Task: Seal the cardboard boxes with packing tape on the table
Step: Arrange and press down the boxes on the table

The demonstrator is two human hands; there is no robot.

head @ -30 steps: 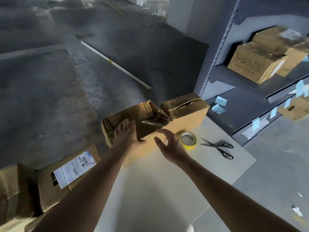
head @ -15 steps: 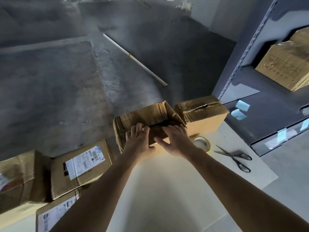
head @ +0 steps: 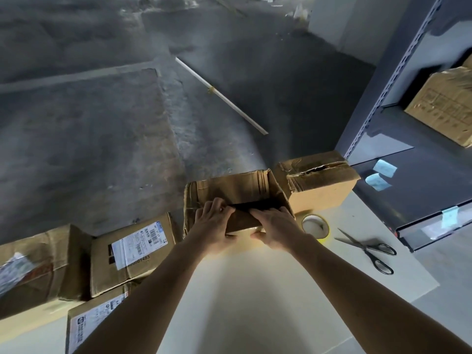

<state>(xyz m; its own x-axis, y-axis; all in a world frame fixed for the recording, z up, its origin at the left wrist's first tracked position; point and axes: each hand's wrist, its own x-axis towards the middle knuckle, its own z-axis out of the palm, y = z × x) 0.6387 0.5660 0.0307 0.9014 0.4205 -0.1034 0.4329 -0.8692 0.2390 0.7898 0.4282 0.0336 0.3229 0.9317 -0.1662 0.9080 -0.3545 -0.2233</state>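
Bare grey concrete floor stretches beyond a pale flat table (head: 242, 297), and an open, creased brown cardboard box (head: 229, 187) sits at the table's far edge. The left hand (head: 213, 226) and right hand (head: 277, 229) lie side by side on its near flap (head: 242, 219). Their fingers bend over the top and the right thumb tucks under the front edge, gripping the flap over the dark opening. To do this well, I would press the flap flat and level, then bring the other flaps in so the seam meets before taping. A yellow-rimmed roll of packing tape (head: 315, 227) lies just right of the right hand, with black-handled scissors (head: 367, 247) further right, both within easy reach. A closed brown carton (head: 321, 185) stands just beyond the right fingertips, crowding that side. Left of the left hand the table ends above labelled cartons (head: 132, 249) on the floor, so a push forward or leftward risks a fall. Open room lies back toward the wrists.
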